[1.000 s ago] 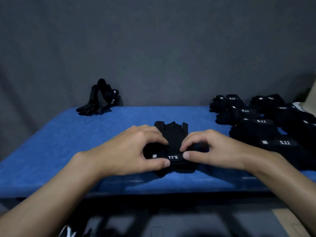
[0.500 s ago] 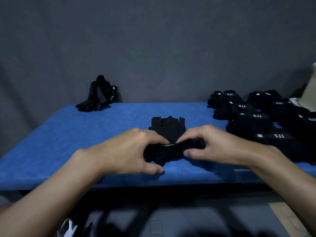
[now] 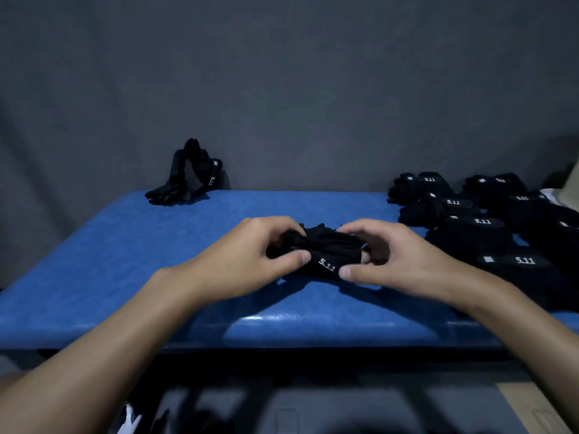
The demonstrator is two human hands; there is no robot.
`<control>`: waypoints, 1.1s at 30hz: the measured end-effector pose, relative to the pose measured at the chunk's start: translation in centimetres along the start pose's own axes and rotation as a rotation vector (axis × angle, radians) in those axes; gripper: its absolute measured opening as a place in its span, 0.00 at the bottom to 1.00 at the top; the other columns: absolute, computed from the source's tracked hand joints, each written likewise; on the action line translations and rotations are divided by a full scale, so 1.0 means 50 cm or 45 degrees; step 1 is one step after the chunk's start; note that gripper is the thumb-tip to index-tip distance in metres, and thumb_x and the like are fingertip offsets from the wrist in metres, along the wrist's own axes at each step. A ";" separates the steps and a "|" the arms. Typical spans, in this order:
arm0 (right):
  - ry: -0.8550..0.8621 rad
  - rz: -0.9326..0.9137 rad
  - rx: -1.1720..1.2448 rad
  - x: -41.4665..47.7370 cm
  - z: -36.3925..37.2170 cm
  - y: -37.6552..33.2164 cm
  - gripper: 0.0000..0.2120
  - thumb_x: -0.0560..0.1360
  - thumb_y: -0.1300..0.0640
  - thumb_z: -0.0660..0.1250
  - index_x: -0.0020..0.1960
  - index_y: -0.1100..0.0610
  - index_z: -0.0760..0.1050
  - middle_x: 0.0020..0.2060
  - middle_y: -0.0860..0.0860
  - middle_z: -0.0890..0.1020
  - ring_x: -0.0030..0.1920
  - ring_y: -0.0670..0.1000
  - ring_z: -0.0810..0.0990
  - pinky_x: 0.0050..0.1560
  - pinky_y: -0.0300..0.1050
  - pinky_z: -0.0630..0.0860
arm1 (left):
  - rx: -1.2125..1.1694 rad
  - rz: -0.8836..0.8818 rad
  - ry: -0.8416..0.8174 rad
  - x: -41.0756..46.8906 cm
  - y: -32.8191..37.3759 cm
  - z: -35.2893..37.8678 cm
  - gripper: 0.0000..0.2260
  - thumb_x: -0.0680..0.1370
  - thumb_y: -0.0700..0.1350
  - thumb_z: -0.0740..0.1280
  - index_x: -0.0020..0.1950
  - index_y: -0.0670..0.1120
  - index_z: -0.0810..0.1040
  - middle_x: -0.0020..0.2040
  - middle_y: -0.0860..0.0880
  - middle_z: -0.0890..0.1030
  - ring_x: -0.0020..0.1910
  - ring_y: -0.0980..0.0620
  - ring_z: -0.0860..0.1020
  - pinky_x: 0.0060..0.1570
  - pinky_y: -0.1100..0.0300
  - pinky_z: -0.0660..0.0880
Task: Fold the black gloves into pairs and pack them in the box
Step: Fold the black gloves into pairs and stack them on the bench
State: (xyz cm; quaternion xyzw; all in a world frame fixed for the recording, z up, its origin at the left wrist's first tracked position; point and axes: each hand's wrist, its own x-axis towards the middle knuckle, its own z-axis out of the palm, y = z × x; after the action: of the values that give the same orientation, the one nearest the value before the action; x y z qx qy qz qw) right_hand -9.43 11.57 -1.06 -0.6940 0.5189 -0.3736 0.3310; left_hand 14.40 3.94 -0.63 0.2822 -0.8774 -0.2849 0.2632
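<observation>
Black glove bundle [image 3: 326,255], marked "5.11" in white on its near face, sits in the near middle of the blue table [image 3: 125,261], a little beyond the near edge, between both hands. Whether its underside touches the table or hangs just above it cannot be told; a shadow lies directly below it.

The left hand [image 3: 247,261] grasps the bundle's left end: the thumb presses the near face just left of the lettering, and the fingers curl over the top and far side. The right hand [image 3: 398,261] grasps the right end, with its thumb at the near right corner and its fingers curled round the end of the bundle. Both forearms reach in from the near corners of the view.

To the right, starting level with the hands and running to the far edge, folded pairs [image 3: 476,227] of the same black gloves lie packed close together in rows, several with the "5.11" mark facing up. The nearest of them is just beside the right wrist.

At the far left corner of the table, well apart from everything else, loose gloves [image 3: 188,177] stand in a small heap, fingers pointing up and leaning together, against the grey backdrop [image 3: 282,89]. At the far right edge of the view a pale thing [image 3: 571,189] shows behind the folded pairs; what it is cannot be told.
</observation>
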 end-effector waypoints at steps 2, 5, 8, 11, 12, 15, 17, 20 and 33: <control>0.111 -0.031 -0.021 0.006 0.002 0.002 0.16 0.69 0.50 0.74 0.55 0.46 0.77 0.38 0.51 0.79 0.38 0.50 0.76 0.47 0.58 0.77 | -0.038 -0.033 0.046 0.008 -0.003 0.003 0.05 0.77 0.51 0.69 0.51 0.52 0.79 0.43 0.51 0.84 0.45 0.50 0.83 0.49 0.46 0.78; 0.237 -0.029 -0.085 0.016 0.004 0.007 0.10 0.75 0.54 0.71 0.56 0.47 0.75 0.31 0.46 0.75 0.35 0.46 0.74 0.41 0.46 0.72 | -0.083 -0.076 0.113 0.020 -0.006 0.008 0.05 0.79 0.51 0.68 0.51 0.51 0.79 0.40 0.50 0.84 0.41 0.50 0.83 0.46 0.46 0.79; 0.309 0.005 -0.152 0.029 0.013 0.010 0.10 0.77 0.54 0.68 0.57 0.46 0.73 0.30 0.47 0.71 0.31 0.45 0.71 0.37 0.40 0.69 | -0.064 -0.114 0.172 0.030 -0.009 0.013 0.04 0.79 0.50 0.68 0.51 0.51 0.79 0.39 0.52 0.84 0.39 0.52 0.82 0.44 0.50 0.79; 0.376 0.034 -0.196 0.043 0.018 0.014 0.10 0.77 0.53 0.68 0.58 0.47 0.73 0.32 0.49 0.72 0.29 0.46 0.71 0.36 0.42 0.70 | -0.028 -0.152 0.238 0.040 -0.013 0.018 0.10 0.77 0.56 0.67 0.50 0.51 0.79 0.42 0.54 0.83 0.40 0.54 0.81 0.44 0.52 0.78; 0.396 0.043 -0.206 0.048 0.019 0.015 0.10 0.77 0.53 0.68 0.58 0.47 0.73 0.33 0.49 0.73 0.29 0.46 0.71 0.36 0.43 0.71 | -0.009 -0.166 0.253 0.044 -0.015 0.019 0.11 0.76 0.56 0.66 0.49 0.51 0.79 0.42 0.54 0.83 0.40 0.54 0.81 0.45 0.52 0.78; 0.453 0.074 -0.266 0.063 0.024 0.023 0.09 0.77 0.51 0.68 0.57 0.45 0.73 0.36 0.47 0.74 0.31 0.45 0.73 0.37 0.44 0.73 | 0.047 -0.197 0.296 0.052 -0.020 0.023 0.08 0.78 0.53 0.67 0.48 0.49 0.79 0.41 0.53 0.82 0.40 0.54 0.81 0.42 0.54 0.77; 0.488 0.093 -0.325 0.071 0.027 0.024 0.09 0.77 0.49 0.67 0.57 0.45 0.74 0.37 0.46 0.76 0.34 0.44 0.74 0.38 0.41 0.71 | 0.077 -0.219 0.326 0.057 -0.023 0.024 0.07 0.78 0.52 0.67 0.47 0.49 0.79 0.40 0.53 0.82 0.38 0.53 0.80 0.41 0.54 0.77; 0.536 0.124 -0.377 0.078 0.030 0.023 0.11 0.77 0.48 0.67 0.58 0.47 0.74 0.38 0.47 0.79 0.39 0.43 0.76 0.38 0.37 0.68 | 0.101 -0.253 0.352 0.064 -0.027 0.026 0.06 0.78 0.51 0.67 0.49 0.49 0.79 0.40 0.53 0.81 0.39 0.54 0.80 0.42 0.55 0.77; 0.240 -0.148 -0.683 0.066 0.014 0.023 0.13 0.73 0.52 0.71 0.57 0.45 0.76 0.56 0.42 0.72 0.57 0.45 0.74 0.60 0.44 0.72 | 0.189 -0.294 0.338 0.082 -0.040 0.038 0.13 0.79 0.52 0.67 0.62 0.52 0.75 0.53 0.55 0.77 0.41 0.62 0.73 0.45 0.63 0.67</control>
State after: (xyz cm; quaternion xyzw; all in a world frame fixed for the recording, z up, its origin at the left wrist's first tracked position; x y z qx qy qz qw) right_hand -8.77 8.15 -1.81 -0.7475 0.5870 -0.3042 0.0642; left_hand 11.00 0.62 -2.02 0.4348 -0.8154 -0.2078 0.3207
